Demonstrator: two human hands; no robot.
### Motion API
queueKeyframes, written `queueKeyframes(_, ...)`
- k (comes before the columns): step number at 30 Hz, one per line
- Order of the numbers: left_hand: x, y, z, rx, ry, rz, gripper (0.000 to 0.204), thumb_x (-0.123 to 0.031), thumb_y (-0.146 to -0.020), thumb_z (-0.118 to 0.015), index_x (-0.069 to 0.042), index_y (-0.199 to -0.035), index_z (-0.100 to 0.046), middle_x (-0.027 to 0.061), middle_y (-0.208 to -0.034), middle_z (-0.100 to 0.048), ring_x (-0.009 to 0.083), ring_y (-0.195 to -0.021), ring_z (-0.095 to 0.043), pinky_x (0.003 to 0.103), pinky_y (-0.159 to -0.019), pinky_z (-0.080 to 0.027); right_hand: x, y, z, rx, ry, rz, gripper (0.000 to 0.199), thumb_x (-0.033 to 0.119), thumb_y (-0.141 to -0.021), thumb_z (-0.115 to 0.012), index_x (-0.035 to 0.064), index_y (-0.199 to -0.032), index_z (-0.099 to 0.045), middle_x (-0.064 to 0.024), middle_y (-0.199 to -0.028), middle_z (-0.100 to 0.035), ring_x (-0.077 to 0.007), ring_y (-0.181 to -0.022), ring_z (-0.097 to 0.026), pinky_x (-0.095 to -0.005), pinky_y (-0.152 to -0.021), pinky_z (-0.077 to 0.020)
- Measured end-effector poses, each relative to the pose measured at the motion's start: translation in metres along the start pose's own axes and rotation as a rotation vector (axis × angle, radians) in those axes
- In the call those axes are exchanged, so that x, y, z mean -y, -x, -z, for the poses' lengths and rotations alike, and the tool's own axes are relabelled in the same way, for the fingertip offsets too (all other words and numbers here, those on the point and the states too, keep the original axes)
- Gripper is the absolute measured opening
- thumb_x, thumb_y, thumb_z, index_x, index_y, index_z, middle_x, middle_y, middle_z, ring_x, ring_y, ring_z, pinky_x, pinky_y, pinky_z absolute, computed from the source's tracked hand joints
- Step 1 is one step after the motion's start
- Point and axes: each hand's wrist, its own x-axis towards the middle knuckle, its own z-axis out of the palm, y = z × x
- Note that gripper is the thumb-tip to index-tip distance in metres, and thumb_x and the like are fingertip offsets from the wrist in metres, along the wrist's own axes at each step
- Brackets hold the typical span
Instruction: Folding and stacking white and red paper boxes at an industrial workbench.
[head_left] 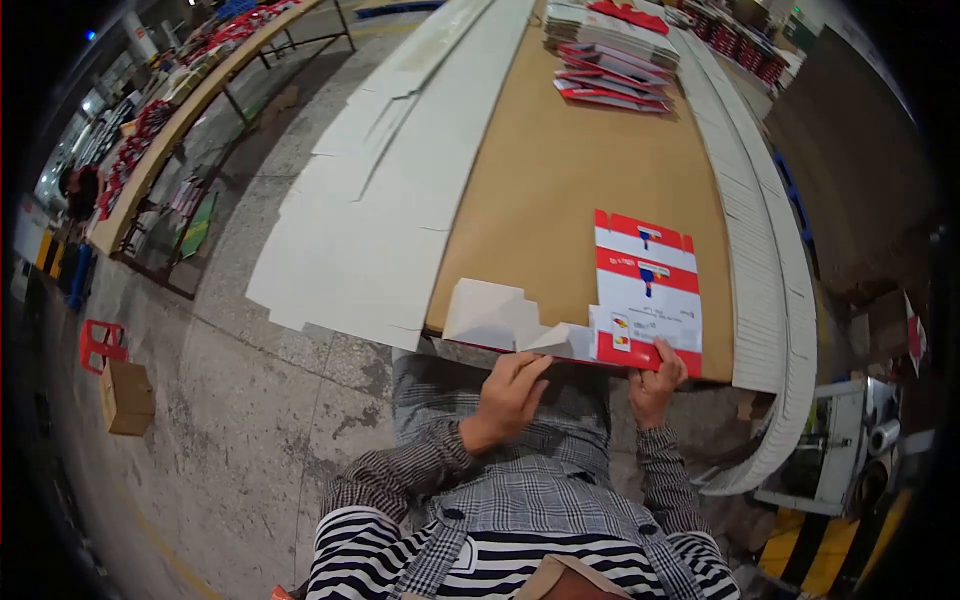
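Observation:
A red-and-white printed cardboard carton [648, 285] lies partly unfolded at the near edge of the table, its printed panel facing up on the right. Its plain white inner side [487, 315] spreads to the left, with a small flap raised near the middle. My right hand [655, 387] grips the near right corner, thumb on top and fingers underneath. Against the near edge, left of the middle, my left hand [510, 400] has its fingers bent together at the red fold below the raised flap. Its fingertips are partly hidden.
Brown board [560, 170] covers the table, with white cardboard sheets [390, 180] along the left and ribbed white edging [745, 200] on the right. Stacked flat cartons [615, 75] sit at the far end. A long bench [190, 115] stands left; a cardboard box [127, 398] rests beside a red stool [102, 343].

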Motion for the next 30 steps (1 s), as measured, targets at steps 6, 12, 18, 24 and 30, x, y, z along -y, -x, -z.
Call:
queueKeyframes(6, 0.025, 0.006, 0.016, -0.009, 1.11, 1.115, 0.041, -0.039, -0.104, -0.048, 0.0, -0.107, -0.055, 0.0104, -0.098, -0.067, 0.0119, -0.055, -0.06, 0.023, -0.039, -0.044, 0.0, -0.001, 0.008, -0.023, -0.011, 0.031, 0.034, 0.032, -0.089, -0.062, 0.0011, -0.078, -0.069, -0.0146, -0.135, -0.056, -0.0319, -0.127, -0.049, -0.0487, -0.104, -0.0264)
queueKeyframes(12, 0.03, -0.033, 0.0, -0.311, 0.266, 0.364, 0.014, -0.011, -0.092, -0.061, 0.001, -0.087, -0.056, 0.0134, -0.108, -0.057, 0.0227, -0.081, -0.06, 0.031, -0.064, -0.047, 0.002, -0.001, 0.016, 0.027, -0.069, -0.005, 0.029, 0.029, -0.085, -0.062, 0.0016, -0.076, -0.069, -0.0151, -0.136, -0.055, -0.031, -0.128, -0.047, -0.0482, -0.105, -0.0252)
queueKeyframes(18, 0.036, -0.058, -0.018, 0.37, 0.131, -0.139, 0.032, -0.024, -0.072, -0.08, -0.003, -0.082, -0.057, 0.0143, -0.107, -0.053, 0.0356, -0.105, -0.052, 0.05, -0.095, -0.04, 0.017, -0.012, 0.042, 0.054, -0.273, -0.134, 0.026, 0.024, -0.082, -0.066, -0.0004, -0.075, -0.07, -0.0154, -0.139, -0.054, -0.0308, -0.131, -0.045, -0.0467, -0.109, -0.0233)
queueKeyframes(24, 0.034, -0.029, -0.042, -0.039, 0.523, 0.283, 0.029, -0.009, -0.071, -0.084, -0.002, -0.08, -0.057, 0.0189, -0.116, -0.063, 0.0384, -0.116, -0.06, 0.041, -0.094, -0.052, 0.023, -0.021, 0.031, -0.058, -0.223, -0.171, 0.031, 0.026, -0.087, -0.069, -0.0002, -0.07, -0.069, -0.0166, -0.135, -0.058, -0.0318, -0.129, -0.05, -0.0452, -0.107, -0.0257)
queueKeyframes(30, 0.037, -0.034, -0.053, 0.045, 0.244, 0.062, 0.028, -0.002, -0.075, -0.079, -0.004, -0.102, -0.071, 0.0137, -0.117, -0.066, 0.0327, -0.12, -0.061, 0.043, -0.101, -0.05, 0.019, -0.018, 0.022, -0.037, -0.098, -0.115, 0.037, 0.03, -0.087, -0.073, 0.002, -0.065, -0.066, -0.0153, -0.13, -0.063, -0.0305, -0.127, -0.052, -0.0455, -0.105, -0.0273)
